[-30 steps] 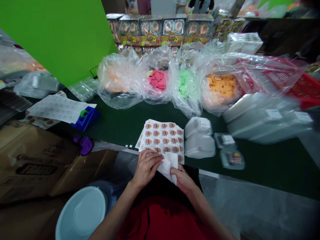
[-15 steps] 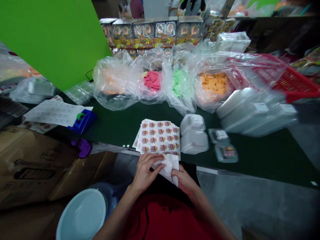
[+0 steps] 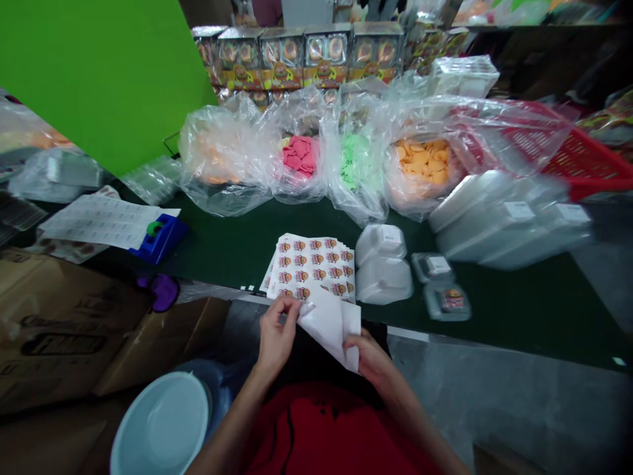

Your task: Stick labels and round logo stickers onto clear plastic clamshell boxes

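Just in front of the table edge I hold a folded white paper sheet (image 3: 324, 320), its blank side up. My right hand (image 3: 370, 353) grips its right end, thumb on top. At its left corner, my left hand (image 3: 277, 330) pinches with thumb and forefinger; anything else between the fingertips is too small to make out. Directly beyond lies a stack of sticker sheets (image 3: 316, 260) printed with burger cartoons, partly covered by the white sheet. Right of the stack sit white lidded clamshell boxes (image 3: 384, 280), and beyond them a small clear clamshell pack (image 3: 448, 302) with a burger label.
Clear bags of pink (image 3: 301, 156), green (image 3: 355, 158) and orange pieces (image 3: 422, 161) line the back of the green table. Stacked clear containers (image 3: 509, 224) and a red basket (image 3: 593, 161) stand right. A blue tape dispenser (image 3: 161, 239) is left; a pale basin (image 3: 161, 422) sits below.
My left hand has moved a little left and turned, its fingers curling in. The white sheet has opened out wider between my hands. My right hand still grips its end.
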A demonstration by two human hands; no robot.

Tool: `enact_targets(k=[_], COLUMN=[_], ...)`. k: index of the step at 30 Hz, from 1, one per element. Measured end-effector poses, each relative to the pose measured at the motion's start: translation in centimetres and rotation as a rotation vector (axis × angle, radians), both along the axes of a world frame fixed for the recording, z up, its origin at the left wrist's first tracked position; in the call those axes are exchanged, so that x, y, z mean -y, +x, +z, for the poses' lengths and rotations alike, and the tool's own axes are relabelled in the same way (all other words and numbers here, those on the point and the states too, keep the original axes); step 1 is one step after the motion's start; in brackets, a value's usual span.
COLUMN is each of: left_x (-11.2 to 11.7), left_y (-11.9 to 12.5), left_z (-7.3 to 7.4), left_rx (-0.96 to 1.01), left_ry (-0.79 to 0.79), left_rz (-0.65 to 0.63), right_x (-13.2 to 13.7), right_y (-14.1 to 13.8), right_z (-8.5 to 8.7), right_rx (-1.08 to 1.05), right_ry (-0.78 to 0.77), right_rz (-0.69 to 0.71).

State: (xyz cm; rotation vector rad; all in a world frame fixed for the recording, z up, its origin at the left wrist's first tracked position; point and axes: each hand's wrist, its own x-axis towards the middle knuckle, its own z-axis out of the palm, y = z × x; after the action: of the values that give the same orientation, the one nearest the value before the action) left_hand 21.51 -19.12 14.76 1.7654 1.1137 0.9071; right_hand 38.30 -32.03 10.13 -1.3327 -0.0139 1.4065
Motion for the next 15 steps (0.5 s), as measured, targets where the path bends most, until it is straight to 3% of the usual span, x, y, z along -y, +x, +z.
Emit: enact_targets(k=[3,7,9,12,13,15], left_x=[-1.1,-0.9,0.0,1.7,2.2,3.1], left_y=[-0.4,-0.2,0.4,1.5,1.9,2.8], left_z=[-0.1,0.3,0.8,1.6,1.8,2.1], left_rx=[0.077,0.124,0.116,0.087,0.082,0.083], left_ry=[-0.068,-0.085,-0.002,0.261,0.356,0.513], left_rz=[0.197,0.247,0.223,0.105,0.046,-0.078], right_x=[0.5,2.5,4.1,6.1,6.2,5.6], right_y=[0.4,2.3,3.6,4.9,4.8,3.9], right_z=[0.0,0.8,1.8,4.4,5.5,7.5], right_rx=[-0.052,0.179,0.432,0.834,0.889,0.806], right_ry=[-0.014,0.085,0.025,-0.096,-0.1,-0.02], right_rz=[-0.059,-0.016,0.013,0.001,-0.001,0.039])
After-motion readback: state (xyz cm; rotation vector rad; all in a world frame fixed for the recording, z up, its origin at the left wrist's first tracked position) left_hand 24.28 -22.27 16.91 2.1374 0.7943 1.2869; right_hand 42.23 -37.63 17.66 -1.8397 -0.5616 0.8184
